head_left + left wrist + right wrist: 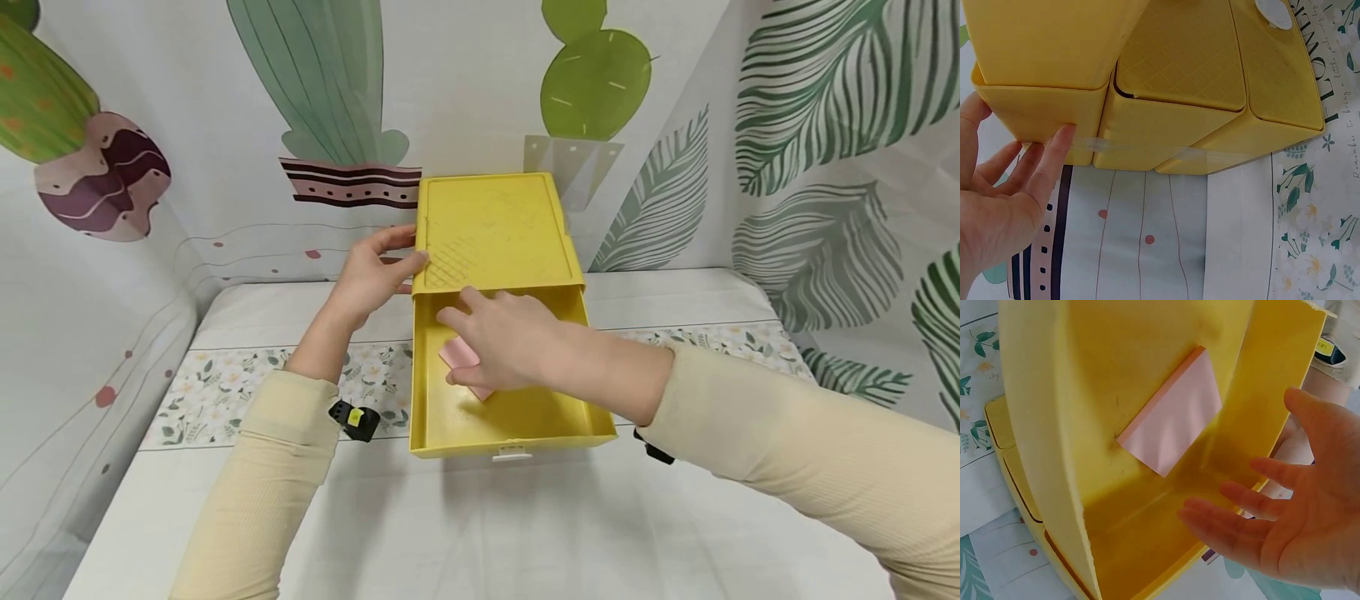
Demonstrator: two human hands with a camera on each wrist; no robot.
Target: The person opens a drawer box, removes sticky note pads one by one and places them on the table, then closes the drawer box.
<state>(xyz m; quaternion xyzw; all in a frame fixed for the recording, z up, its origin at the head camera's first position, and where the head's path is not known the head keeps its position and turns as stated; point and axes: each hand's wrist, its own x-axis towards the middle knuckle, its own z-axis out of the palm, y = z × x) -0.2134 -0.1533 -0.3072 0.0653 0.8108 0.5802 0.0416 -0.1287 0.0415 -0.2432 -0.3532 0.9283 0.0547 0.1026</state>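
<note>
A yellow drawer cabinet stands against the patterned backdrop, its top drawer pulled out. Inside the drawer lies a pink sticky note pad, flat and turned at an angle. My right hand hovers over the drawer and partly covers the pad in the head view. In the right wrist view its fingers are spread and apart from the pad. My left hand rests against the cabinet's left side near the top. Its fingers lie fairly straight along the yellow wall.
Below the top drawer, two more yellow drawer units are stacked, joined by clear tape. A white handle sits on the pulled-out drawer's front. The table wears a white cloth with a floral band.
</note>
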